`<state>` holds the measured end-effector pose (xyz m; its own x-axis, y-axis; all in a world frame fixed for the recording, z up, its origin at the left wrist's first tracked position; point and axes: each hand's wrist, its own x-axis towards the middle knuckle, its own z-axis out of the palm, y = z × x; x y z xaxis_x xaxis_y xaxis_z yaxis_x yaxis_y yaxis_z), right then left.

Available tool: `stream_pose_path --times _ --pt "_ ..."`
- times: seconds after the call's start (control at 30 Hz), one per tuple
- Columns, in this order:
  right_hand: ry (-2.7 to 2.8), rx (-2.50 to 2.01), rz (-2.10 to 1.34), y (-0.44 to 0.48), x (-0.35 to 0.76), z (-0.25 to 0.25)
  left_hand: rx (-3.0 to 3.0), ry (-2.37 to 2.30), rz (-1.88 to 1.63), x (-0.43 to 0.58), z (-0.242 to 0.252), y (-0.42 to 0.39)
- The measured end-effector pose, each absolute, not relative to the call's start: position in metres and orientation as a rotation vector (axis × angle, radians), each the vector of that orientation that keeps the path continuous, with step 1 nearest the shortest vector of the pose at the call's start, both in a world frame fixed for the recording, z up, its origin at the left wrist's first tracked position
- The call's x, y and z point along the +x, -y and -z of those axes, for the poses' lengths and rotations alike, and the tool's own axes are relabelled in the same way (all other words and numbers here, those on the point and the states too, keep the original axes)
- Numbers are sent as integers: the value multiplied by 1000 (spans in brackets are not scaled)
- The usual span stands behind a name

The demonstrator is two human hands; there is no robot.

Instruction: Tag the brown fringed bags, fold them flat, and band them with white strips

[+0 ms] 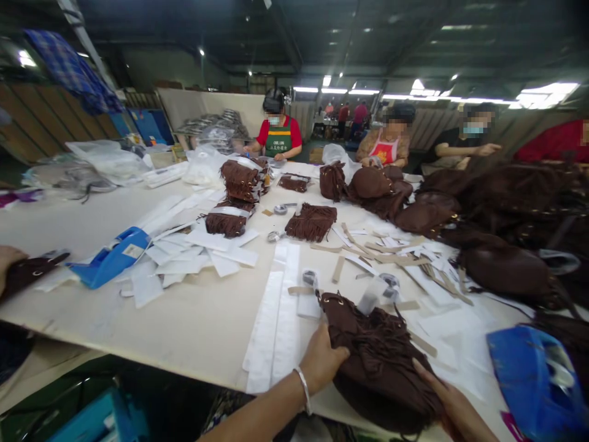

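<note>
A dark brown fringed bag (375, 362) with small metal eyelets is tilted at the table's near edge, between my two hands. My left hand (322, 359), a silver bangle on its wrist, grips the bag's left side with the thumb over the front. Along the lower right side lies my right hand (437, 393), its thumb against the fringe and its other fingers hidden behind the bag. Just left of the bag, long white paper strips (276, 313) lie flat. Rolls of clear tape (390, 283) rest behind it.
Blue tape dispensers stand at left (115, 255) and right (536, 380). White paper pieces (188, 258) and tan strips (405, 258) are scattered about. Brown bags (510, 264) pile up at right, with stacked fringed bags (242, 178) farther back. Co-workers (278, 132) sit across the table; another person's hand (10, 261) shows at left.
</note>
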<state>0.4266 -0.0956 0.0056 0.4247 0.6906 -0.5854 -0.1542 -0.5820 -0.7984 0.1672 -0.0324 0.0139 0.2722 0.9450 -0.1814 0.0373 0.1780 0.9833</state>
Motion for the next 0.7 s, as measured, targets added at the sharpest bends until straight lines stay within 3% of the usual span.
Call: stream_pose_path --times 0.33,0.7 --pt "558 -1663 -1160 54 415 -94 1365 -1029 -985 147 -86 -20" --pt "925 -1349 -1057 -44 319 -172 1662 -1108 -1231 50 -190 -90"
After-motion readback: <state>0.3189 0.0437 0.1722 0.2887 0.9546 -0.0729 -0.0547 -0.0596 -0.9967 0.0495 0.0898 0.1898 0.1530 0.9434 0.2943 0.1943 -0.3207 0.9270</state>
